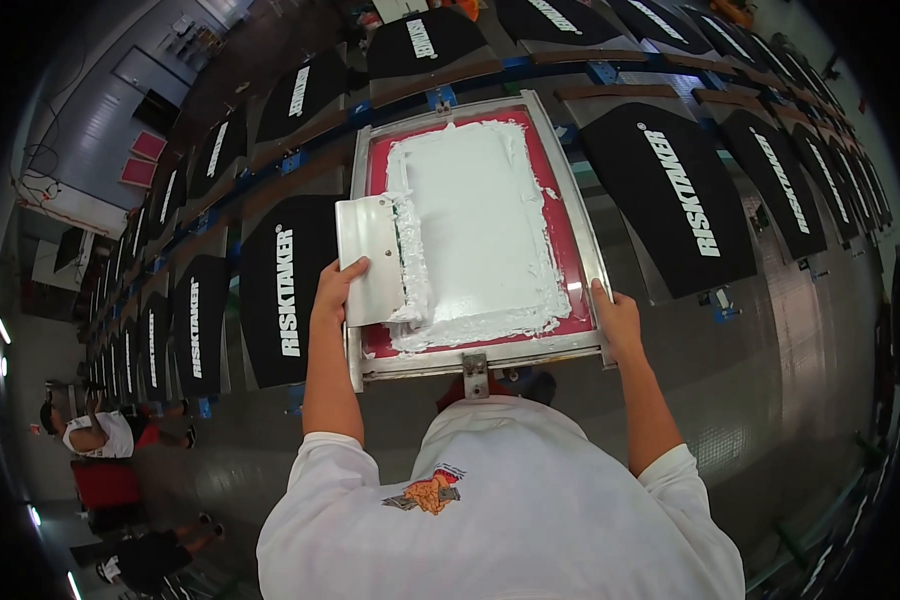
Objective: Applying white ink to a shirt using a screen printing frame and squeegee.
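A screen-printing frame (pixel 570 222) with metal rails lies in front of me. Its red mesh (pixel 563 250) carries a wide patch of white ink (pixel 475 220), thick and ridged along the edges. At the screen's left side my left hand (pixel 334 292) is closed on a pale metal squeegee (pixel 378 290). White ink clings along the squeegee's right edge, which rests in the ink. My right hand (pixel 618 318) grips the frame's right rail near its lower corner, thumb on top. What lies beneath the screen is hidden.
Black fabric panels with white lettering lie on boards left (pixel 255 300) and right (pixel 685 210), with another row beyond a blue rail (pixel 515 74). A metal bracket (pixel 475 372) sits at the frame's near edge. Two people (pixel 105 435) (pixel 150 562) are at lower left.
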A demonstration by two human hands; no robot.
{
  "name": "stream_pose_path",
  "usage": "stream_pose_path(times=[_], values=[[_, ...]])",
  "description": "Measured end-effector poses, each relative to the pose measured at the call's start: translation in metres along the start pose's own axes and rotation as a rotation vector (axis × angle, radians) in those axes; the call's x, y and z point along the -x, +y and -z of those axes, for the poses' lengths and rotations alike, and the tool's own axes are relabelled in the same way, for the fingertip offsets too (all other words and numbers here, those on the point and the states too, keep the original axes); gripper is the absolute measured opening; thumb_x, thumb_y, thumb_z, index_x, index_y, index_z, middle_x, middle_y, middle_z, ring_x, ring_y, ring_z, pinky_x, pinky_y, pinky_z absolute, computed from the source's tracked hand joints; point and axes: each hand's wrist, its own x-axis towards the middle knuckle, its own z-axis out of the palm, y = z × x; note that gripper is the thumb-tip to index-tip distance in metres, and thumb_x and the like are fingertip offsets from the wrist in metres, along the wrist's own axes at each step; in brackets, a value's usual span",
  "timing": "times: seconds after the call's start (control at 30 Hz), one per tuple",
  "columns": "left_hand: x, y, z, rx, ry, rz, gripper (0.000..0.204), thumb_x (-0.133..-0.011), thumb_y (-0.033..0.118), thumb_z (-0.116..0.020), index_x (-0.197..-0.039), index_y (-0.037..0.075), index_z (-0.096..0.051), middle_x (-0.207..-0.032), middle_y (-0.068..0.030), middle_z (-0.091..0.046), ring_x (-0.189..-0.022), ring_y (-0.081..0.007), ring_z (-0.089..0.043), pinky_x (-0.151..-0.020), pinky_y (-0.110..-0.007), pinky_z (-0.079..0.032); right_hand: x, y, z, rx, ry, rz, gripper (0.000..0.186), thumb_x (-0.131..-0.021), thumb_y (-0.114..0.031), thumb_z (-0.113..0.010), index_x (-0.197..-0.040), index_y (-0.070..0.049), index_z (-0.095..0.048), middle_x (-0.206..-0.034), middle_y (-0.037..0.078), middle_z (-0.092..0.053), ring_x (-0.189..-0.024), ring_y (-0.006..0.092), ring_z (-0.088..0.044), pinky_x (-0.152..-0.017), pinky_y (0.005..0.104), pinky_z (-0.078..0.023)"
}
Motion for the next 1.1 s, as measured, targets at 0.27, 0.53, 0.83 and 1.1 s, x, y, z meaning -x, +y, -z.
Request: stream_pose_path(times=[0.27, 0.53, 0.83, 1.1], values=[[-0.012, -0.032, -0.022, 0.053, 0.059, 0.015, 0.040, -0.078, 0.014, -0.072, -0.109, -0.006, -0.058, -0.096, -0.0139, -0.065, -0.080, -0.0210, -0.065, -0.072, -0.032, -0.052, -0.046, 0.024, 0.009, 0.139, 0.030, 0.069, 0.057, -0.084, -0.048, -0.058, -0.103, 0.006, -0.063, -0.093, 0.023, -0.065, -0.085, 0.0320, -0.063, -0.080, 0.0370, -0.046], [-0.084, 0.106, -0.083, -0.857, -0.117, -0.385, 0.048, -0.061, 0.021, -0.078, -0.103, 0.002, -0.064, -0.088, -0.0175, -0.067, -0.076, -0.0245, -0.067, -0.071, -0.034, -0.051, 0.063, 0.001, -0.012, 0.160, -0.612, -0.024, 0.033, -0.085, -0.031, -0.062, -0.095, 0.000, -0.063, -0.083, 0.017, -0.065, -0.078, 0.0266, -0.062, -0.072, 0.0376, -0.048], [-0.201, 0.046, -0.156, -1.330, 0.102, -1.058, 0.043, -0.068, 0.009, -0.064, -0.110, 0.017, -0.061, -0.090, -0.0095, -0.064, -0.083, -0.0283, -0.061, -0.074, -0.040, -0.051, 0.095, 0.013, -0.079, 0.429, -0.758, 0.025, 0.035, -0.080, -0.032, -0.065, -0.089, 0.002, -0.062, -0.076, 0.019, -0.064, -0.072, 0.0317, -0.063, -0.065, 0.0385, -0.047], [-0.035, 0.044, -0.138, -1.181, -0.158, -0.926, 0.037, -0.066, 0.003, -0.059, -0.101, 0.013, -0.065, -0.080, -0.0106, -0.064, -0.076, -0.0301, -0.060, -0.067, -0.038, -0.049, 0.105, 0.031, -0.084, 0.243, -0.494, 0.170, 0.025, -0.080, -0.021, -0.063, -0.089, 0.002, -0.061, -0.075, 0.023, -0.061, -0.070, 0.0380, -0.060, -0.064, 0.0402, -0.047]])
